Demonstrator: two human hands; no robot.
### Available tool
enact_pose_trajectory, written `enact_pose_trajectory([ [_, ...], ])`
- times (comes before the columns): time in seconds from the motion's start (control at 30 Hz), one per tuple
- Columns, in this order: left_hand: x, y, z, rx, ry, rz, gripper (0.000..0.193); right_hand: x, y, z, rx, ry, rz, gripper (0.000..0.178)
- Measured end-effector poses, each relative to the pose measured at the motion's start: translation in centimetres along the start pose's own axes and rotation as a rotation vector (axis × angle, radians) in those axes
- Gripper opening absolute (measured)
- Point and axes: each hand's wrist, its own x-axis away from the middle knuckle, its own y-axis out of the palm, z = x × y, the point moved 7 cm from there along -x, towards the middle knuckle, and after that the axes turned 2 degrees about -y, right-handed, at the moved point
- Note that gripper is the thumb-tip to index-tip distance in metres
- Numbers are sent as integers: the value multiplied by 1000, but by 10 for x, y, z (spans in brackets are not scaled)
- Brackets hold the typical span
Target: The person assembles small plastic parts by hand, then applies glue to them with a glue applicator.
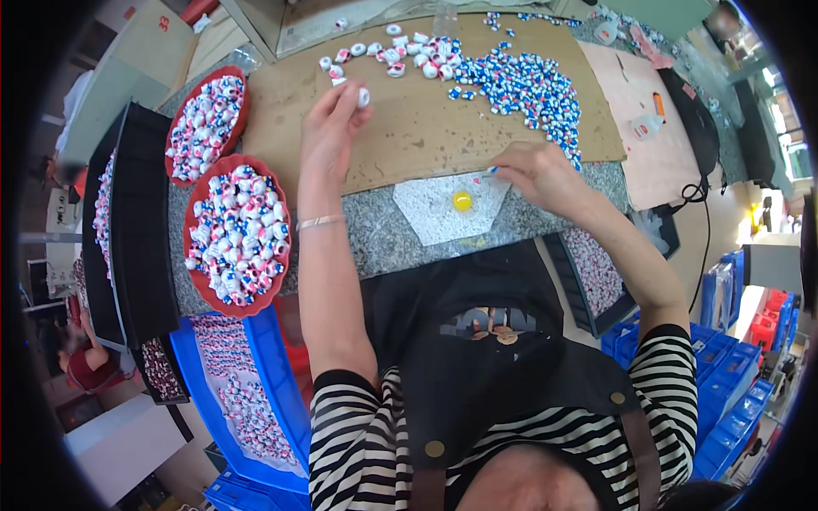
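Observation:
My left hand (331, 126) is raised over the brown cardboard (400, 145), its fingers closed on a small round white piece (364, 98). Lower and to the right, my right hand (541, 174) pinches a tiny blue-and-white piece (493, 170) at its fingertips. Just left of that hand lies a pale speckled sheet (426, 209) with a round yellow blob (462, 201) on it. Loose white pieces with red and dark marks (422, 55) are scattered beyond my left hand. A large spread of small blue-and-white pieces (520, 81) lies beyond my right hand.
Two red bowls (277, 285) heaped with finished-looking white, blue and pink pieces stand at the left. A blue crate (294, 417) and a black tray (141, 230) hold more. Right of the cardboard are a glue bottle (648, 126) and a dark bin (588, 319) of pieces.

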Motion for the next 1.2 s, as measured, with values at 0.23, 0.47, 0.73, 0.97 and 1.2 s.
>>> enact_pose_trajectory([
  [0.23, 150, -12, -15, -36, -110, 17, 32, -10, 33, -55, 158, -246, -247, 20],
  [0.47, 189, 3, -29, -2, 13, -51, 36, -11, 40, -67, 197, -283, -305, 20],
  [0.73, 170, 52, -36, -394, 299, 19, 31, 1, 16, -59, 62, -131, -20, 12],
  [0.97, 175, 84, -35, -445, 452, -104, 33, 27, 34, -32, -984, 576, -147, 13],
  [1.2, 174, 87, -37, -133, -46, -366, 26, 12, 1, -75, -498, -20, -6, 12],
])
